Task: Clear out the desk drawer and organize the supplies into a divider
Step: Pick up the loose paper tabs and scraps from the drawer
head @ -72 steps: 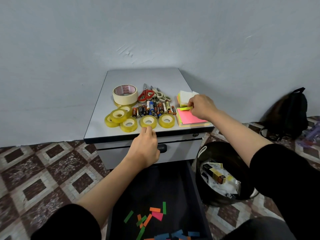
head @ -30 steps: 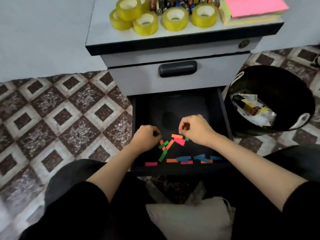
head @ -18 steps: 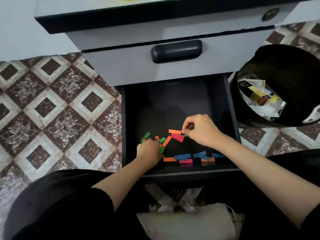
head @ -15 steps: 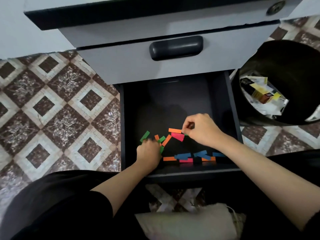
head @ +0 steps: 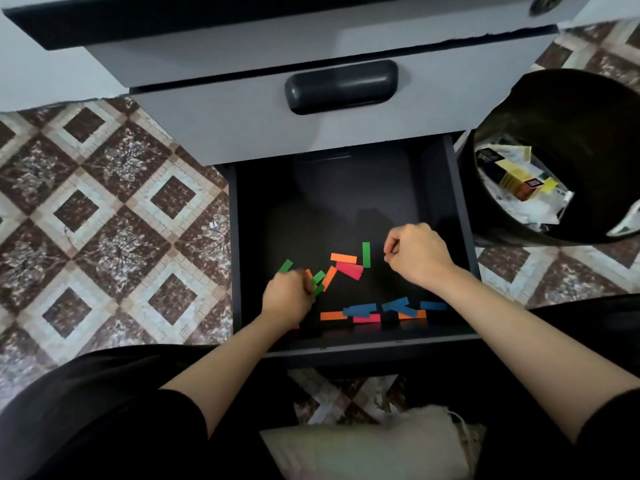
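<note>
1. The open dark metal drawer [head: 346, 202] holds scattered coloured paper strips [head: 343, 258]. The round black bin [head: 554, 109] holds crumpled paper [head: 516, 211] and a yellow box [head: 516, 181].
2. The left hand [head: 287, 301] curls around some strips. The right hand [head: 417, 256] is curled, and I can't tell what it holds.
3. The right hand has moved right, baring an upright green strip.

Open drawer [head: 329, 202] sits below the closed drawer [head: 242, 133]. Paper strips [head: 348, 270] lie in its near half, some along the front wall. Left hand [head: 287, 301] on the left cluster, right hand [head: 417, 256] just right of the strips. Bin [head: 571, 109] right of the drawer, on the floor [head: 114, 220].
</note>
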Demonstrator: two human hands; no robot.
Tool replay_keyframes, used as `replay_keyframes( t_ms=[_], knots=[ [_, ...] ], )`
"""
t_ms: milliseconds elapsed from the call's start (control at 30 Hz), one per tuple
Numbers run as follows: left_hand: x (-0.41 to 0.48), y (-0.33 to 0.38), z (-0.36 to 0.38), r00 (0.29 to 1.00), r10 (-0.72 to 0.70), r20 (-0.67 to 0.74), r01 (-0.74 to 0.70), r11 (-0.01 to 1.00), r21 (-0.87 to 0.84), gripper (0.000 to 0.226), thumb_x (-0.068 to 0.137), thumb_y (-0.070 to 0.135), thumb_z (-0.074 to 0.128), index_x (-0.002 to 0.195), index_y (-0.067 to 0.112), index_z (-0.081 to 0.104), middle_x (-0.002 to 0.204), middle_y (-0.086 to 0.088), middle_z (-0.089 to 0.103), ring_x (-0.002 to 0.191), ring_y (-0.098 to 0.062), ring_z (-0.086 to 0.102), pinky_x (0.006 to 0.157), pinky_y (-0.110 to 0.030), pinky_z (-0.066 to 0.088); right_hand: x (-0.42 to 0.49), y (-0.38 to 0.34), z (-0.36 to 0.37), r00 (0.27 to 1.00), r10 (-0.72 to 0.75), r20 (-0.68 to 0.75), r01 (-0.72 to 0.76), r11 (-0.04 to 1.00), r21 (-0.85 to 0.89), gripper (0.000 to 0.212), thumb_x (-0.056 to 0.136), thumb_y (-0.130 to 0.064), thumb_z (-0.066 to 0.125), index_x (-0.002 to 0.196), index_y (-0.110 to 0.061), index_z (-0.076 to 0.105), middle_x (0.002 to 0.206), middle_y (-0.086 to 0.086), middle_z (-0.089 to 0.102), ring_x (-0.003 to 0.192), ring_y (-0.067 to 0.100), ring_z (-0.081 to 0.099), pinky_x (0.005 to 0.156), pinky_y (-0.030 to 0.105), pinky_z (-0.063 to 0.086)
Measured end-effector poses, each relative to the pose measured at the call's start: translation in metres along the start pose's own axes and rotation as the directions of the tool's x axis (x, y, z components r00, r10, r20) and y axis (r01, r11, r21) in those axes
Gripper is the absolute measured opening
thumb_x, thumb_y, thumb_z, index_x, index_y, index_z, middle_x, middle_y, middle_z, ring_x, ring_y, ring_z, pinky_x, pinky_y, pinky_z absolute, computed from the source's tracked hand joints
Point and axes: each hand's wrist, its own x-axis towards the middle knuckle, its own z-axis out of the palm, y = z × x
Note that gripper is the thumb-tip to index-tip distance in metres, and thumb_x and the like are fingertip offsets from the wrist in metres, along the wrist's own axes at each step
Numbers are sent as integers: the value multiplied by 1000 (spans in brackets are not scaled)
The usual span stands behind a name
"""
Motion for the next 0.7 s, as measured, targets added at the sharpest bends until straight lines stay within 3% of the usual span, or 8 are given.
replay_keyframes(
  t_ms=[100,200,300,400,467,700],
  knots=[
    [12,-3,-10,995,-60,-75,36,956,-292,14,78,5,71,82,15,63,72,2,65,79,-14,66,70,-21,49,2,-2,10,999,43,-7,-43,998,-46,10,86,-19,64,94,-14,68,97,7,67,92,24,63,79,36,54],
    [15,-2,-11,995,-57,-85,21,928,-373,17,77,6,74,86,16,64,64,8,60,68,-3,60,67,-17,49,9,-14,19,991,121,-49,-120,993,14,20,90,-27,61,100,-11,69,98,9,68,93,26,64,77,34,53],
    [13,3,-5,995,-17,-97,-9,963,-270,21,78,8,72,97,17,68,71,5,65,74,-8,62,68,-23,49,18,-24,28,979,200,-34,-199,980,28,27,89,-31,61,101,-8,67,101,10,67,96,28,63,71,31,47],
    [10,3,2,994,13,-111,-21,997,-75,30,82,14,66,111,19,64,94,-4,70,90,-20,64,76,-34,54,19,-28,38,964,264,5,-264,964,2,22,87,-22,64,103,-7,62,107,10,64,101,28,62,70,30,44],
    [8,2,5,994,26,-106,-24,1000,17,34,84,19,66,117,18,60,100,-5,69,93,-22,64,76,-34,53,18,-28,42,954,301,-2,-301,953,23,20,88,-15,62,105,-6,62,110,12,64,104,29,61,73,31,45],
    [4,8,10,990,25,-136,-18,998,53,24,85,13,62,108,18,65,99,-1,69,92,-19,65,71,-30,51,15,-31,52,951,307,-41,-303,948,96,19,91,-10,56,108,-3,62,110,12,63,103,27,61,66,27,39]
  ],
)
